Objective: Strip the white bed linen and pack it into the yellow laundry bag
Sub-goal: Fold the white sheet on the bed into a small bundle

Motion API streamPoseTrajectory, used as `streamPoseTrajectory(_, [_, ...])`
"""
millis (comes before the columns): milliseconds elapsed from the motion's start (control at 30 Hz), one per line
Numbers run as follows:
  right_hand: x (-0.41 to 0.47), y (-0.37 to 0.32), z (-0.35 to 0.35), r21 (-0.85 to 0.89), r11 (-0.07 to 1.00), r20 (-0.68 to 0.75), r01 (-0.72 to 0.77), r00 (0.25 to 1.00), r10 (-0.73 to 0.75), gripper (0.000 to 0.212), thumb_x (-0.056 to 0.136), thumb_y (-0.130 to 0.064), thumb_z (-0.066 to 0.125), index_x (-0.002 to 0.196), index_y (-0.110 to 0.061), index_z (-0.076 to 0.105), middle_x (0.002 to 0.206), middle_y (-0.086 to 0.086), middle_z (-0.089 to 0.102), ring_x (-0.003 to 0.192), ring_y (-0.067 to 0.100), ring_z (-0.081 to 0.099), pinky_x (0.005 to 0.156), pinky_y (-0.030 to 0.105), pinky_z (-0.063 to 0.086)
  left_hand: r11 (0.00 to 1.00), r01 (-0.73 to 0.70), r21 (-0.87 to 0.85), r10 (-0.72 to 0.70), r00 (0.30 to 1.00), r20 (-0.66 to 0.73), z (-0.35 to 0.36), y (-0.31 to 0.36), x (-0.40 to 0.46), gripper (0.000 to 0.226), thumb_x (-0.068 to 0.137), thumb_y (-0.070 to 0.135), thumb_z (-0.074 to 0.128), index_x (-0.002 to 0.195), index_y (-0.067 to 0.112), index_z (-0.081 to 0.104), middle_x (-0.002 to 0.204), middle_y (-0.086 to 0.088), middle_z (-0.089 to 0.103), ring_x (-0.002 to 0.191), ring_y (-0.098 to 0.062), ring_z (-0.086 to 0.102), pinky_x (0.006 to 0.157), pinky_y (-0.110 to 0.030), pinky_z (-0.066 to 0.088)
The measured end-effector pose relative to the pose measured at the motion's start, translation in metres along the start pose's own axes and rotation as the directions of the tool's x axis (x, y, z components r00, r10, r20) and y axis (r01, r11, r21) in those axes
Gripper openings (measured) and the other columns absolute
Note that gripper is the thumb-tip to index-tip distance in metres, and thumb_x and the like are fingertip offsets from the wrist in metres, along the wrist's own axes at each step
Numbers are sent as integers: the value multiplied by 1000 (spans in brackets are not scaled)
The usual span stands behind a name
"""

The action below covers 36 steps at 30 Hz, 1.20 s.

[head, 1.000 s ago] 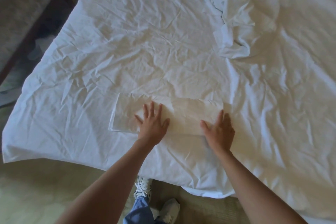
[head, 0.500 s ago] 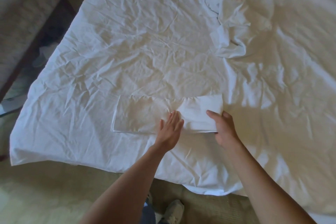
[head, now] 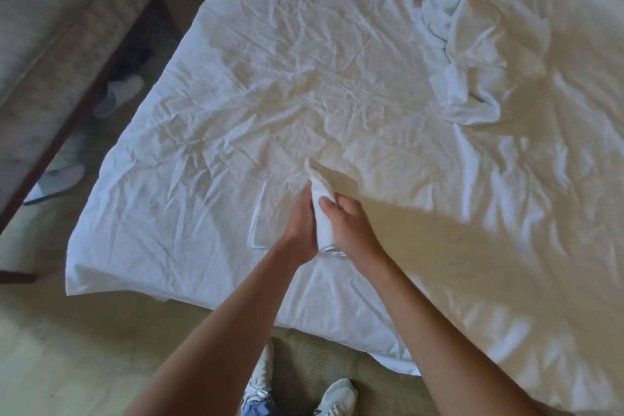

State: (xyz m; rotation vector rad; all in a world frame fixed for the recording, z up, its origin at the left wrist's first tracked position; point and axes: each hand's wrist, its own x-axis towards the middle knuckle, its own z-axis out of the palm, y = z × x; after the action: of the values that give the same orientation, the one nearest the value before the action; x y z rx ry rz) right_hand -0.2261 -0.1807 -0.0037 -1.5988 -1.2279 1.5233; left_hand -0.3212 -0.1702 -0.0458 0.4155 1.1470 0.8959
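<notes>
A wrinkled white sheet [head: 304, 78] covers the bed. Near its front edge lies a folded white pillowcase [head: 270, 213]; its right half is lifted and turned up on edge. My right hand [head: 347, 223] grips that raised half, thumb on top. My left hand [head: 300, 223] lies against the raised fold from the left, fingers straight. A crumpled white cloth [head: 462, 54] sits on the sheet at the upper right. No yellow laundry bag is in view.
An upholstered bench with a dark wooden frame [head: 50, 44] stands left of the bed. White slippers [head: 118, 94] lie on the floor under it. My white sneakers [head: 334, 395] stand on the carpet at the bed's front edge.
My right hand has lifted the right half of the folded pillowcase and swung it leftward over my left hand. The camera has shifted, so the bed sits further right in view.
</notes>
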Motion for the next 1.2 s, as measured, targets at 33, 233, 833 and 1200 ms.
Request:
streamPoseTrajectory(33, [1, -2, 13, -21, 1000, 32, -1, 999, 2, 18, 100, -21, 52, 108, -21, 69, 85, -12, 69, 79, 0, 65, 72, 20, 48, 997, 27, -67, -27, 1000, -2, -10, 9, -2, 50, 105, 48, 34, 101, 12, 68, 79, -5, 71, 74, -19, 71, 60, -29, 56])
streamPoseTrajectory(233, [10, -2, 66, -108, 992, 236, -62, 968, 86, 19, 102, -25, 46, 109, -25, 64, 86, -11, 66, 83, 6, 64, 76, 25, 51, 972, 68, -224, -67, 998, 11, -86, 38, -3, 78, 96, 70, 23, 137, 10, 53, 128, -16, 66, 116, -30, 65, 95, -40, 49])
streamPoseTrajectory(833, [75, 45, 32, -700, 705, -90, 109, 967, -238, 58, 86, -34, 71, 136, -10, 55, 128, 11, 61, 122, 30, 53, 103, 41, 42, 825, -31, 564, 106, 989, -101, -131, 46, 39, 8, 97, 29, 62, 97, 22, 67, 85, 5, 71, 77, -6, 68, 58, -15, 49])
streamPoseTrajectory(1200, [104, 80, 31, -893, 448, -138, 45, 920, -366, 55, 85, -64, 43, 104, -18, 66, 89, 3, 67, 84, 30, 60, 74, 37, 43, 659, 36, 751, 188, 959, -211, -148, 23, 59, 33, 99, 41, 54, 86, 11, 62, 76, 1, 64, 70, -13, 58, 56, -24, 38])
